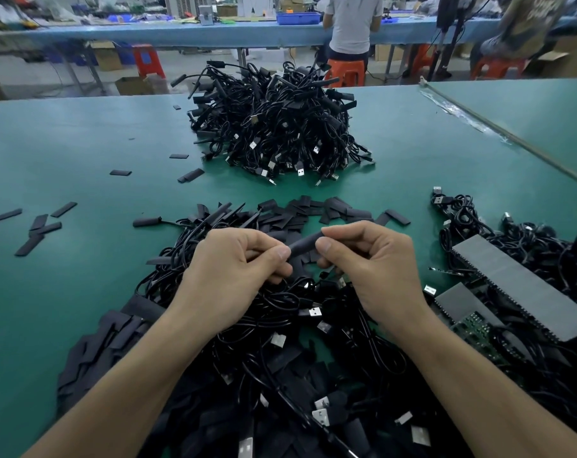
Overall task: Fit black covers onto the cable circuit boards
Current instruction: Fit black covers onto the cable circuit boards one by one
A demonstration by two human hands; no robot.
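Both sets of fingertips (282, 252) are curled in and pinching the same little black cover (305, 243), one set at each end. The left hand (234, 269) has the lower end between thumb and forefinger. The right hand (369, 266) has the upper end the same way, so neither is really nearer; they meet in the middle.

The cover's long axis slants from low on the left to high on the right, pretty much straight along the line between the two thumbs. That's the bit that matters imo: if the cover has to slide further over a board, the push goes along that slant, one hand feeding and the other bracing. (Can't tell whether a board is already inside it, since the fingers hide both ends.)

Right under the hands is a tangle of cables (280, 325) with USB plugs, and just beyond the knuckles a heap of loose covers (293, 209). Stray covers (37, 228) lie off to the left on the green table (82, 143). To the right, bare circuit boards (472, 328) sit beside a grey strip (518, 282), mixed into more cables.

Farther back is a big pile (274, 127) of cables that look already covered, so I'd guess the job's well along with plenty left.
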